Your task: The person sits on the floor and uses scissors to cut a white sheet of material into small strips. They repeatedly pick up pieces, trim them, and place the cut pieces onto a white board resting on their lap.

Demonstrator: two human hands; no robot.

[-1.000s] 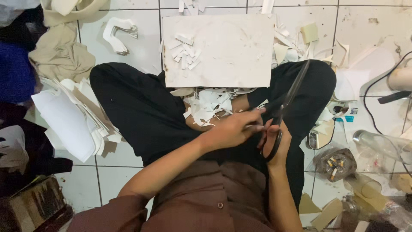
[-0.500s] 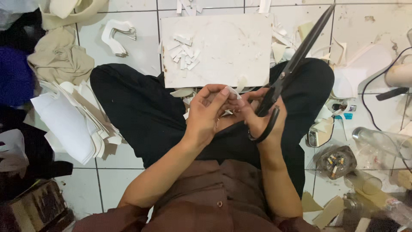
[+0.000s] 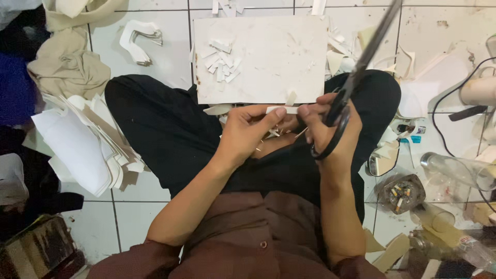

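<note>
The left hand pinches one end of a small white paper strip over the lap, and the right hand touches its other end while clenched through the loops of long black-handled scissors, blades pointing up and away. A little heap of cut white pieces already lies on the square white board — more white sheets wait stacked at the left. A clear plastic bottle lies on the tiled floor at right; its label is unreadable.

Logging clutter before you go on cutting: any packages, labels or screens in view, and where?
No screens or signs.
Clear plastic bottle: lying at right, label not visible.
Second clear bottle: bottom right, small red label.
Small blue-and-white packet: on the floor by the right knee.
</note>
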